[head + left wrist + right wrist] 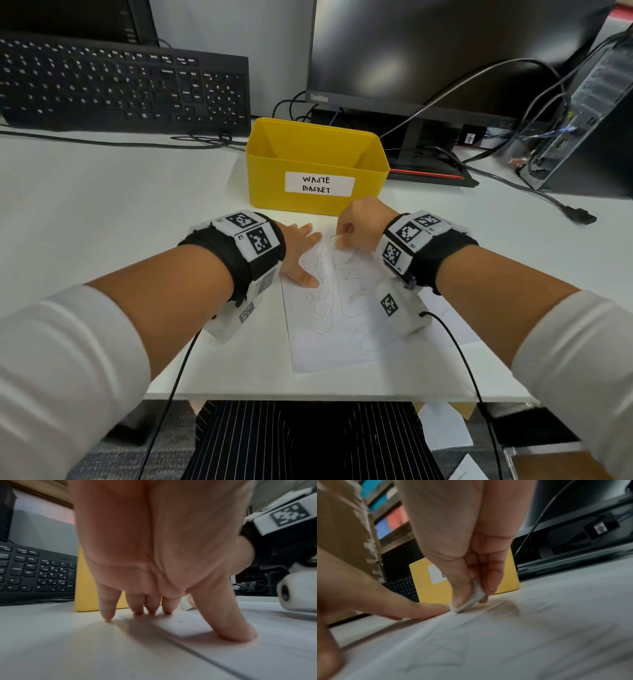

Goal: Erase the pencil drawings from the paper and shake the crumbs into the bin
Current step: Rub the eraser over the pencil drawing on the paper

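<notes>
On the white desk [102, 212] a sheet of paper [335, 339] with pencil scribbles lies just in front of the yellow bin [317, 168]. The left hand [298, 253], fingers straight and spread, presses the sheet's far left corner flat. The right hand [359, 222] pinches a small white eraser [475, 599] against the sheet's far edge.

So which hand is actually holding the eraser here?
The right hand: it pinches the white eraser against the paper near its far edge. The left hand only presses flat on the paper, holding nothing.
</notes>
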A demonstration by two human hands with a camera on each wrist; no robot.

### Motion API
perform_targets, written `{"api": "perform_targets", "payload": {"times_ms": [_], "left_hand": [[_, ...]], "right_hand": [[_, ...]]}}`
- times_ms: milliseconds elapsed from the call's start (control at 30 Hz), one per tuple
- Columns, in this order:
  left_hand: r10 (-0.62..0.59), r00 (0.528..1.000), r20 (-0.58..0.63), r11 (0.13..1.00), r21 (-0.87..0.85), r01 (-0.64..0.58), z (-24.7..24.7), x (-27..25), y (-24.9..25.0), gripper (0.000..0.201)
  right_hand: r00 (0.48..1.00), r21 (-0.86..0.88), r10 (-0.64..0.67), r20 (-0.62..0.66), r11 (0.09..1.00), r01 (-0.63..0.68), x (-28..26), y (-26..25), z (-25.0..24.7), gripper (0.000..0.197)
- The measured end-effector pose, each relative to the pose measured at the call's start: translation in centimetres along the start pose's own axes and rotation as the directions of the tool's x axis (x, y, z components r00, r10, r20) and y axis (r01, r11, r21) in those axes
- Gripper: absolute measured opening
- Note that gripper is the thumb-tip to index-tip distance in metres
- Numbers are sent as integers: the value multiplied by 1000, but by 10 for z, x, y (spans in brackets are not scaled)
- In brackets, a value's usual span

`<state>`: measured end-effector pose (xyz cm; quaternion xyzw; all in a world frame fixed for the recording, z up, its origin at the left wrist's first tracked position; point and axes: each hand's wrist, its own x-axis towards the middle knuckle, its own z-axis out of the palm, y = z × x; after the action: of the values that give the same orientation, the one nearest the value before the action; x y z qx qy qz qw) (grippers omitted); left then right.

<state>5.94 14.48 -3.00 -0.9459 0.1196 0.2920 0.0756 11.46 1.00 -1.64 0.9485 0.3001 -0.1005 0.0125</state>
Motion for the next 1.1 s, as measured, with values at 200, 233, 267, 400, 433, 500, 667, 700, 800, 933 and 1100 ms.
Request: {"api": "perform_targets", "payload": {"times_ms": [200, 233, 267, 400, 433, 500, 667, 700, 800, 933, 1100], "left_hand": [[-6, 1000, 4, 1000, -5, 6, 1, 1, 0, 93], [-6, 1000, 7, 1000, -6, 6, 1, 1, -1, 93], [-7, 1000, 11, 1000, -8, 7, 0, 0, -1, 92], [2, 1000, 8, 1000, -9, -2, -1, 0, 0, 92], [1, 1000, 7, 1000, -11, -1, -1, 0, 0, 92], [0, 1000, 6, 1000, -18, 0, 0, 1, -1, 92], [11, 1000, -9, 1000, -23, -11, 3, 3, -3, 93], [14, 1000, -13, 1000, -23, -14, 3, 4, -4, 93], [16, 1000, -16, 1000, -25, -16, 4, 4, -3, 93], [32, 999, -25, 998, -50, -33, 4, 5, -4, 91], [28, 999, -34, 998, -54, -30, 5, 4, -4, 92]], "right_hand": [[999, -79, -40, -8, 996, 39, 0, -12, 8, 23], [999, -66, -45, 3, 997, 45, -1, -10, 7, 24], [999, -52, -42, 5, 998, 43, -2, -8, 5, 25], [999, -61, 47, 10, 997, -46, 4, -2, 0, 26], [999, -85, 43, 15, 996, -42, 3, -4, 0, 25], [1000, -115, 6, 19, 993, -4, 1, -8, 4, 25], [998, -58, -63, -1, 996, 63, 2, -11, 3, 26], [999, -56, -49, -4, 997, 48, 5, -11, 2, 25], [999, -68, -23, -24, 997, 21, 8, -15, 1, 24], [994, -107, -111, 2, 988, 111, -1, -23, 5, 29], [996, -88, -82, 28, 993, 84, 4, -17, 0, 27]]}}
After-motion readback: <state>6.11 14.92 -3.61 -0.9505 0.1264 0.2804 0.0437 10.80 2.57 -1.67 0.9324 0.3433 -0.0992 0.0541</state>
